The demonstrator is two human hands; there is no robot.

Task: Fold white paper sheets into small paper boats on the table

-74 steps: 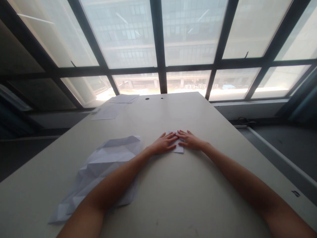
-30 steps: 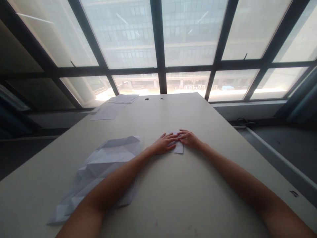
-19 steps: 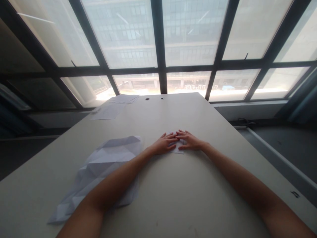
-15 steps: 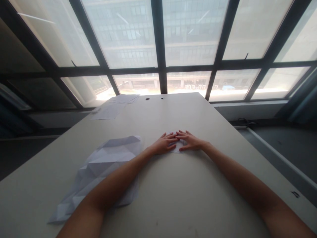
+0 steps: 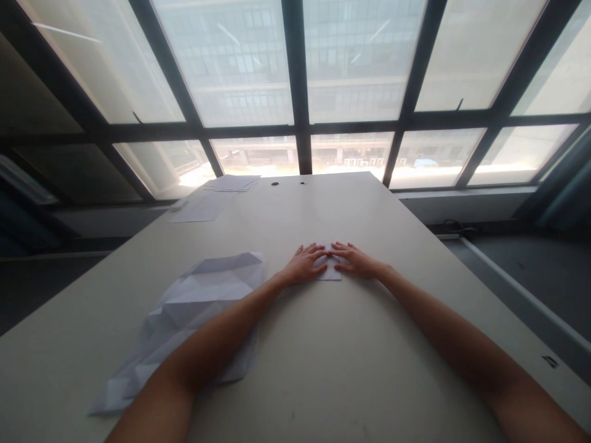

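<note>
A small folded piece of white paper (image 5: 330, 271) lies flat on the white table, between and partly under my hands. On its left side rests my left hand (image 5: 302, 263), fingers stretched out and spread over the paper. From the right, my right hand (image 5: 357, 261) lies over the paper's other side, also with fingers extended. The fingertips of both hands meet or nearly meet near the paper's upper part. The fingers hide much of the paper's sides. Beneath and beside my left forearm is a large creased sheet of white paper (image 5: 203, 301).
Several flat white sheets (image 5: 198, 206) lie at the table's far left corner. Two small dark round holes (image 5: 275, 184) sit near the far edge. Large dark-framed windows (image 5: 300, 74) stand beyond the table (image 5: 323, 381). A cable (image 5: 455, 226) lies on the floor at the right.
The fingers have drawn slightly apart, showing more of the paper's middle. The small folded paper's near edge now looks straighter and flatter. The large creased sheet has not moved.
</note>
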